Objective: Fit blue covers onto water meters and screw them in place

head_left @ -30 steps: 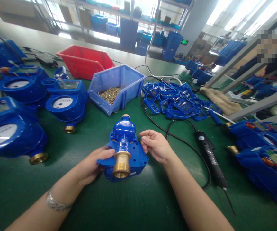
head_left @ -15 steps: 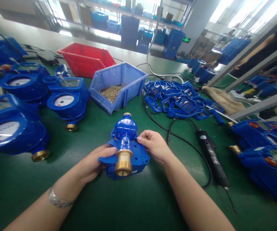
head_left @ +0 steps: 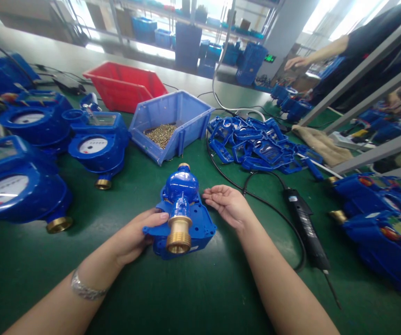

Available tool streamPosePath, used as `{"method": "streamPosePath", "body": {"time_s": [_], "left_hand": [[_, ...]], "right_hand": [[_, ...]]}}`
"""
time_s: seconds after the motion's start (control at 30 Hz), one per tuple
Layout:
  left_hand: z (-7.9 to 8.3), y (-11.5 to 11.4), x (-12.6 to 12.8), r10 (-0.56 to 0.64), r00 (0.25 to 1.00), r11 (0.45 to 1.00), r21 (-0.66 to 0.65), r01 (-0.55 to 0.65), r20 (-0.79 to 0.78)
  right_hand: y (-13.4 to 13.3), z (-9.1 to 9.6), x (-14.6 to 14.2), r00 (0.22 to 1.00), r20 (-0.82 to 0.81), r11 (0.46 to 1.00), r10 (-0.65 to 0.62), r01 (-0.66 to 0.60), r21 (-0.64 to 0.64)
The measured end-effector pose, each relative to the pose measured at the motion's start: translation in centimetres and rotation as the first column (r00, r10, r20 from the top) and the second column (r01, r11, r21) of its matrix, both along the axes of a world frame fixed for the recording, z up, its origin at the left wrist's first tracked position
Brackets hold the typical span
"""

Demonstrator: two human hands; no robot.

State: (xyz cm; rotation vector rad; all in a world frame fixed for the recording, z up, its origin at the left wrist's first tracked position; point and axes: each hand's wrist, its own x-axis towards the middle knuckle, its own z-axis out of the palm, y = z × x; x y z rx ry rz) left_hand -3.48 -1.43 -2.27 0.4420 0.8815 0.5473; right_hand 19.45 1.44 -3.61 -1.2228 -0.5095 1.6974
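A blue water meter point(head_left: 183, 188) lies face down on the green mat point(head_left: 193, 288), its brass threaded end point(head_left: 178, 236) pointing toward me. My left hand point(head_left: 134, 237) grips the meter's left side, thumb on top near the brass end. Just right of the meter body, my right hand point(head_left: 228, 204) hovers with the palm turned up and the fingers loosely spread. It is close to the meter but not touching it, and I see nothing in it.
A blue bin of small screws point(head_left: 186, 116) and a red bin point(head_left: 123, 86) stand behind the meter. Blue plastic frames point(head_left: 256, 144) are piled at right, near an electric screwdriver point(head_left: 305, 228) with its cable. Finished meters point(head_left: 96, 149) sit left and right. Another person's arm point(head_left: 312, 56) reaches far right.
My right hand pinched at the meter's right side half a second ago; now it has drawn back slightly and opened. The left hand and meter have barely moved.
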Motion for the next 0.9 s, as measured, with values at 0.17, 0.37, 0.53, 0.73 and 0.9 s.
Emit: {"method": "streamPosePath", "body": {"time_s": [0.17,0.37,0.53,0.73,0.9], "left_hand": [[0.1,0.1,0.1,0.014,1.000,1.000,0.004,-0.014,0.011],[-0.2,0.1,0.0,0.015,0.999,1.000,0.018,-0.014,-0.035],[-0.4,0.0,-0.1,-0.008,1.000,0.999,0.036,0.009,-0.023],[-0.3,0.0,-0.2,-0.007,0.998,0.998,0.058,0.010,-0.068],[0.0,0.0,0.1,-0.011,0.998,0.997,0.077,0.015,-0.058]], "right_hand": [[-0.1,0.3,0.0,1.000,-0.003,1.000,0.016,-0.016,-0.003],[-0.1,0.7,0.7,0.998,0.024,0.998,0.056,-0.057,0.035],[-1.8,3.2,1.3,0.988,0.109,0.984,0.106,-0.120,0.130],[-4.6,4.9,0.8,0.925,0.206,0.938,0.320,-0.340,0.071],[-4.6,4.7,0.5,0.875,0.293,0.909,0.385,-0.414,0.041]]}}
